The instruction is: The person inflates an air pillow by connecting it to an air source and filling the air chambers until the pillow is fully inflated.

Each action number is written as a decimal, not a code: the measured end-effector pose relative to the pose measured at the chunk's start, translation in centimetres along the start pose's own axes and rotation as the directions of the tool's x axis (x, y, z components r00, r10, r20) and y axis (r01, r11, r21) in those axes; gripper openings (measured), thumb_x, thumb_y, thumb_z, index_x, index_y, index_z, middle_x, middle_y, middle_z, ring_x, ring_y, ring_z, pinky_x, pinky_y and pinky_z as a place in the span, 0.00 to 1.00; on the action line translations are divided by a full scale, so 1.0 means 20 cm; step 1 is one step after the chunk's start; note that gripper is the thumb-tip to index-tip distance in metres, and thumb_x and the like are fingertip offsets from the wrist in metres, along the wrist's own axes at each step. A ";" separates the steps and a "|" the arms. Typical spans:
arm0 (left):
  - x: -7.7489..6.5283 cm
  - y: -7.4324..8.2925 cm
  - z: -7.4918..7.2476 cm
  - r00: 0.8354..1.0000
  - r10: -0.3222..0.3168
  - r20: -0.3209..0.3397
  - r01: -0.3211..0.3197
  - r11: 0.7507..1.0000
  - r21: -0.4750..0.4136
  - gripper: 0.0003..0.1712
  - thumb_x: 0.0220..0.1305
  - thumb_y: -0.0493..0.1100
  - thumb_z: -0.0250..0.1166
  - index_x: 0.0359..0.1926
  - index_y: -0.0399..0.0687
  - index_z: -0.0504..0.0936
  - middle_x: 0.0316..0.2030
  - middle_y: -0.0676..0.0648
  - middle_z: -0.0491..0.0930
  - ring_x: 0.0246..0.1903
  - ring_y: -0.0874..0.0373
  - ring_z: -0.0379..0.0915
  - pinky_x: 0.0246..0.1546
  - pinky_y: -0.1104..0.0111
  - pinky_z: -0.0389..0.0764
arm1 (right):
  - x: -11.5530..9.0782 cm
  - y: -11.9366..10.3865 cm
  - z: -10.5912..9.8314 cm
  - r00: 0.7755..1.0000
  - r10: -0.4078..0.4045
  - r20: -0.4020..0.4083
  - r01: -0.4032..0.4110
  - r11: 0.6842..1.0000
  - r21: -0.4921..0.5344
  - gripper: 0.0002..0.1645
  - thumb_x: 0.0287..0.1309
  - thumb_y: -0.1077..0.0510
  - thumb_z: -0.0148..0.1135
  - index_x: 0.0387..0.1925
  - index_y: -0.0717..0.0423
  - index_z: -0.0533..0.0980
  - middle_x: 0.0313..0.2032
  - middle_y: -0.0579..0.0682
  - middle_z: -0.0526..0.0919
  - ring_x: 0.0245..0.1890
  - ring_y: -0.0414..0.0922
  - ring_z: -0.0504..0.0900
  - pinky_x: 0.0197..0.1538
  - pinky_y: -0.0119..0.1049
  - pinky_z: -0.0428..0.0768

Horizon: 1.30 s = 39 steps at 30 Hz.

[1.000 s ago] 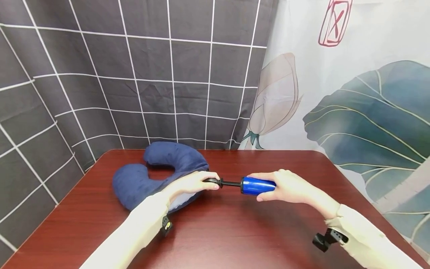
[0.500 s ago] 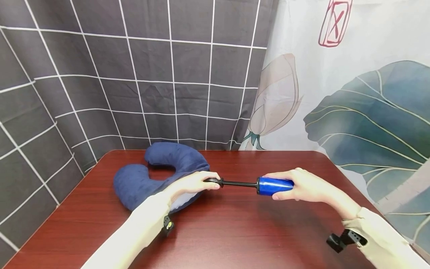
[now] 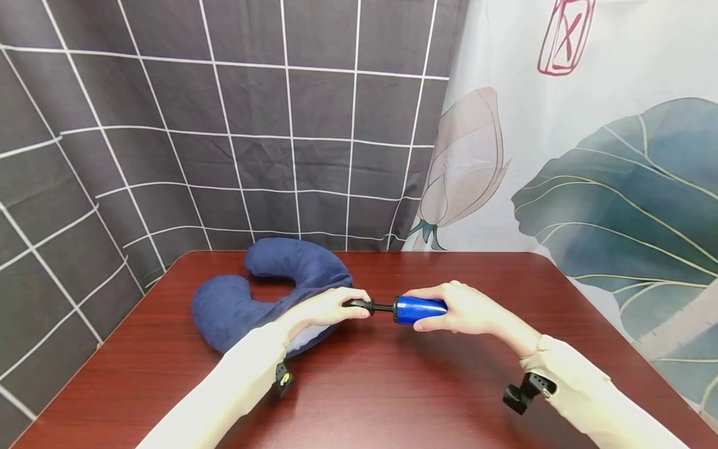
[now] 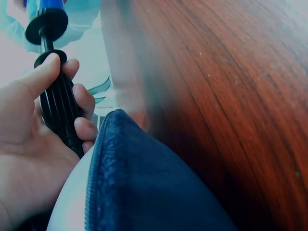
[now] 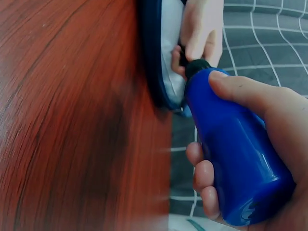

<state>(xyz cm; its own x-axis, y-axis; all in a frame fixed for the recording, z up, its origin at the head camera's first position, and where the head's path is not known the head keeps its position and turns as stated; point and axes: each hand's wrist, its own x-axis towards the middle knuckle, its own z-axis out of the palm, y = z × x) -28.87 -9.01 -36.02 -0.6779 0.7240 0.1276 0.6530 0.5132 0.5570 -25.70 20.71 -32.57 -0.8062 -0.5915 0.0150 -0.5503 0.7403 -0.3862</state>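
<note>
In the head view, a hand pump with a blue barrel (image 3: 412, 310) is held level above the table. My left hand (image 3: 320, 308) grips its black ribbed handle (image 4: 60, 108), fingers curled round it in the left wrist view. Around the barrel's body wrap the fingers and thumb of my right hand (image 3: 468, 310). Only a short length of black rod (image 3: 384, 308) shows between handle and barrel. Partly under my left forearm lies a navy U-shaped neck pillow (image 3: 224, 305). A zipper (image 4: 91, 192) runs along its edge beside a white part (image 5: 171, 45).
The reddish-brown wooden table (image 3: 387, 393) extends under both arms. A dark grey curtain with white grid lines (image 3: 247, 156) hangs behind and to the left. A pale curtain printed with a bud and a large leaf (image 3: 622, 206) hangs to the right.
My right hand first drew the blue barrel rightward, lengthening the visible rod, then brought it back left, so less rod shows now. The left hand and neck pillow have stayed nearly in place.
</note>
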 end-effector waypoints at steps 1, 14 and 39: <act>0.00 0.00 0.00 1.000 0.005 0.001 -0.005 1.000 0.004 0.09 0.69 0.48 0.62 0.43 0.50 0.81 0.32 0.53 0.78 0.34 0.66 0.69 0.40 0.74 0.69 | 0.02 -0.01 0.01 1.000 -0.015 -0.016 0.014 0.999 -0.028 0.37 0.53 0.33 0.67 0.63 0.40 0.75 0.48 0.47 0.86 0.34 0.39 0.83 0.33 0.33 0.80; 0.01 0.02 0.00 1.000 -0.003 0.006 0.003 1.000 -0.008 0.10 0.69 0.49 0.61 0.45 0.51 0.80 0.32 0.54 0.77 0.35 0.65 0.69 0.41 0.73 0.69 | 0.07 -0.09 0.04 0.995 -0.054 -0.080 0.040 0.986 -0.160 0.36 0.51 0.33 0.69 0.62 0.34 0.75 0.46 0.43 0.87 0.38 0.40 0.83 0.38 0.34 0.77; 0.02 0.04 -0.03 0.998 -0.066 -0.005 0.066 0.998 0.020 0.10 0.68 0.52 0.62 0.45 0.55 0.81 0.32 0.55 0.78 0.34 0.65 0.70 0.39 0.73 0.70 | -0.29 0.11 -0.21 1.000 0.017 -0.015 -0.017 1.000 0.013 0.38 0.53 0.35 0.69 0.64 0.38 0.73 0.44 0.49 0.84 0.23 0.33 0.78 0.24 0.31 0.77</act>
<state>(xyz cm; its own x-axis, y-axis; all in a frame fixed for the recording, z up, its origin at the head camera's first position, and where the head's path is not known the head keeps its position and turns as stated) -28.88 -8.56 -35.13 -0.7213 0.6861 0.0949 0.6133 0.5690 0.5478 -23.12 27.23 -29.65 -0.8187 -0.5737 0.0225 -0.5337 0.7460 -0.3984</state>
